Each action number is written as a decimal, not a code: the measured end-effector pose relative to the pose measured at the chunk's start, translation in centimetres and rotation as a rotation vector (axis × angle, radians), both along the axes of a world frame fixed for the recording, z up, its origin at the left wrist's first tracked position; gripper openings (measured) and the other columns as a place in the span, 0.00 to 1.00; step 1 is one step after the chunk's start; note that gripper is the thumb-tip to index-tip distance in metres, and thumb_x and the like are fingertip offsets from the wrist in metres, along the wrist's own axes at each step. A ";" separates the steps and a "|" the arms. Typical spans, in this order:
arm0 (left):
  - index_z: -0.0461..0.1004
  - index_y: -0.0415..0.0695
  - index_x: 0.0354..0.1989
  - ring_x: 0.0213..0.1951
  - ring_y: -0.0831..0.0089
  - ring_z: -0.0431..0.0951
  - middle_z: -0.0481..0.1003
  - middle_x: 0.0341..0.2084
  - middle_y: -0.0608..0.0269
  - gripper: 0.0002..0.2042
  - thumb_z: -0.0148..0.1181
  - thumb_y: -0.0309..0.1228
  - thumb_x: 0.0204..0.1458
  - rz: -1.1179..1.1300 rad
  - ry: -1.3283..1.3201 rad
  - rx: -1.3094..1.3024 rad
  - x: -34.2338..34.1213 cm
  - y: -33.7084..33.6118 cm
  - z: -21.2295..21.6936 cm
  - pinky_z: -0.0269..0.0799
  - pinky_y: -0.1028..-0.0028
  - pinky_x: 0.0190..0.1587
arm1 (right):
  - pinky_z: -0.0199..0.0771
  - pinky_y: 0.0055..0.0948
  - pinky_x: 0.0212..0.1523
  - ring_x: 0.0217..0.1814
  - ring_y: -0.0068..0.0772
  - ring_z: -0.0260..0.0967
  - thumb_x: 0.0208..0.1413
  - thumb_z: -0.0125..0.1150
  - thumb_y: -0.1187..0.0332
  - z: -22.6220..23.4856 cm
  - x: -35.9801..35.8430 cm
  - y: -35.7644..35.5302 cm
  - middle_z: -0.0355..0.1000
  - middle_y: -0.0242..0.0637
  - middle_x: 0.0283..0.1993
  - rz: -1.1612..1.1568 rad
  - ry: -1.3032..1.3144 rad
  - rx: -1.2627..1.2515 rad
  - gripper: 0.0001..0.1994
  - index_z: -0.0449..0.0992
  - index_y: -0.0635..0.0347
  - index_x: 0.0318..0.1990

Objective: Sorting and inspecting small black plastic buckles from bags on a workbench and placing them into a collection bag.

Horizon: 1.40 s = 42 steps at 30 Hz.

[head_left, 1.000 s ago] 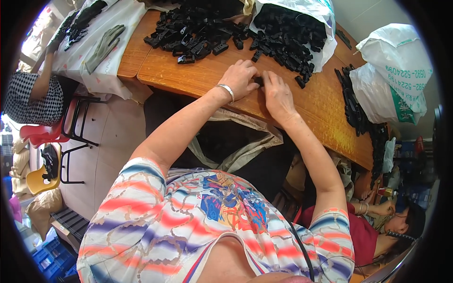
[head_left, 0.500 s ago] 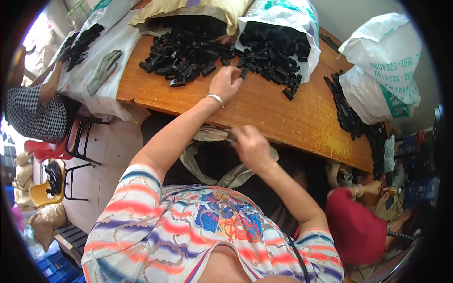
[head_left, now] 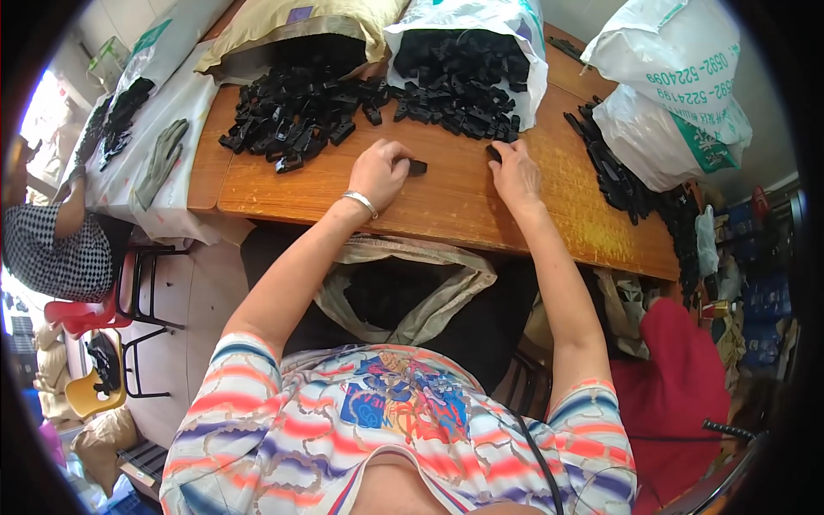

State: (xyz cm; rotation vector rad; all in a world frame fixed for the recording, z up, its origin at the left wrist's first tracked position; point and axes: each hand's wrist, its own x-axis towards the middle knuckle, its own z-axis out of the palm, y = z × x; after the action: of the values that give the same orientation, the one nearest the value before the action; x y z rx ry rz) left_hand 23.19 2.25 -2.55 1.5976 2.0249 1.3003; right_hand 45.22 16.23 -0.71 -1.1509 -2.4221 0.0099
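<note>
My left hand (head_left: 378,177) rests over the wooden table (head_left: 455,189), fingers closed on a small black plastic part (head_left: 418,168) that sticks out to the right. Further right, my right hand (head_left: 518,176) pinches another small black plastic piece (head_left: 493,154) near the edge of a heap. That heap of black parts (head_left: 455,112) spills from a white sack (head_left: 534,77). To its left, a second heap (head_left: 296,120) lies in front of a tan sack (head_left: 227,51). In my lap, below the table edge, a beige cloth bag (head_left: 468,268) gapes, its inside dark.
White plastic bags (head_left: 661,137) stand at the right beside long black strips (head_left: 605,172). A grey glove (head_left: 160,163) lies on the covered table at left, where a person in a checked top (head_left: 60,257) sits. Someone in red (head_left: 687,378) is close at right.
My right hand has moved from above the lap bag up to the table and pinches a black piece there. My left hand has drawn back from the heaps, a piece in its fingers.
</note>
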 end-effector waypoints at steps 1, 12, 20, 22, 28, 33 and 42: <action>0.80 0.42 0.35 0.40 0.53 0.77 0.77 0.35 0.52 0.07 0.57 0.29 0.51 0.010 0.001 -0.002 0.0 -0.3 -0.1 0.73 0.61 0.45 | 0.75 0.46 0.45 0.45 0.53 0.73 0.54 0.65 0.70 -0.1 -0.2 0.5 0.72 0.45 0.44 -0.030 -0.034 -0.041 0.19 0.75 0.53 0.54; 0.77 0.40 0.43 0.38 0.60 0.76 0.74 0.38 0.56 0.12 0.65 0.28 0.50 -0.048 -0.075 0.058 -0.2 -2.1 0.1 0.74 0.68 0.43 | 0.76 0.33 0.29 0.25 0.35 0.75 0.60 0.57 0.69 1.0 0.2 0.1 0.76 0.40 0.31 0.015 0.320 -0.705 0.14 0.76 0.60 0.53; 0.76 0.40 0.42 0.45 0.55 0.73 0.72 0.40 0.54 0.15 0.68 0.23 0.43 -0.068 -0.025 0.046 -0.6 -1.8 -0.8 0.72 0.64 0.50 | 0.75 0.33 0.30 0.25 0.34 0.76 0.62 0.56 0.67 1.7 -0.4 -1.1 0.77 0.41 0.31 -0.014 0.204 -0.743 0.13 0.77 0.62 0.50; 0.77 0.40 0.41 0.45 0.55 0.73 0.71 0.40 0.53 0.15 0.68 0.24 0.43 -0.061 0.067 0.056 -0.4 -2.0 -0.6 0.71 0.63 0.50 | 0.76 0.35 0.34 0.31 0.39 0.76 0.59 0.60 0.66 0.4 0.5 -0.7 0.77 0.43 0.34 0.092 0.066 -0.390 0.13 0.77 0.61 0.49; 0.78 0.39 0.40 0.43 0.58 0.74 0.72 0.38 0.56 0.13 0.69 0.27 0.45 -0.034 0.159 0.028 -1.0 -2.1 -0.8 0.73 0.65 0.47 | 0.75 0.39 0.42 0.42 0.48 0.75 0.50 0.69 0.66 1.4 -2.5 -4.6 0.76 0.43 0.40 0.263 0.147 -0.200 0.13 0.80 0.58 0.43; 0.78 0.40 0.39 0.42 0.58 0.74 0.72 0.35 0.56 0.12 0.68 0.27 0.45 -0.082 0.120 0.045 -1.1 -2.0 -0.9 0.72 0.65 0.46 | 0.75 0.38 0.37 0.37 0.42 0.75 0.48 0.70 0.69 0.5 -6.4 -6.8 0.72 0.37 0.38 0.430 0.251 -0.191 0.11 0.82 0.54 0.41; 0.79 0.41 0.39 0.42 0.57 0.74 0.73 0.36 0.56 0.13 0.68 0.26 0.43 -0.084 0.132 0.041 -1.1 -1.8 -0.8 0.72 0.64 0.47 | 0.77 0.35 0.38 0.41 0.41 0.72 0.51 0.61 0.72 -0.5 -7.3 -7.4 0.69 0.39 0.39 0.483 -0.042 0.094 0.13 0.76 0.61 0.46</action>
State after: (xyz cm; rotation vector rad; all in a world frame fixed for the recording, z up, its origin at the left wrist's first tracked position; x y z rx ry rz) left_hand 22.04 0.48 -3.32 1.8110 1.9934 1.2444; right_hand 37.94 8.85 -1.23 -0.5091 -2.6462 0.0233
